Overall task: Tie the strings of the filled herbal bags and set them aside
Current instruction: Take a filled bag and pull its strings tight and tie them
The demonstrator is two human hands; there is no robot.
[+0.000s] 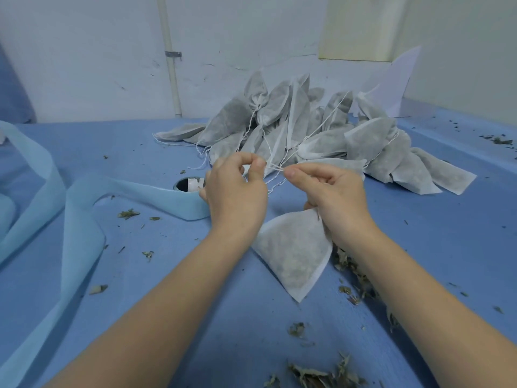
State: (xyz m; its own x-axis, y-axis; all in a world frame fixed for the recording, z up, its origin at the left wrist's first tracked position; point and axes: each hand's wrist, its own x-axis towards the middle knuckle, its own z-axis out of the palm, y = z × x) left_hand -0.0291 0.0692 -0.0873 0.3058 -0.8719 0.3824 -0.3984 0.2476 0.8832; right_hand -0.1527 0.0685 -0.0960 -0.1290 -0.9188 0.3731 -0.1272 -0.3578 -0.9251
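Blue cloth covers the table (pixel 84 152), with my filled bag (pixel 293 256) hanging between my wrists, neck far and up, bottom corner near, long axis running near-to-far. My left hand (pixel 237 191) and right hand (pixel 333 191) each pinch the strings (pixel 275 168). I judge a slipped pinch could loosen the knot, or the strings could snag the pile of bags (pixel 321 135) just beyond.

- Head view: looks forward and down from above the near edge of the blue-covered table (pixel 419 191), close over it.
- It faces the far wall (pixel 98 65); no second view.
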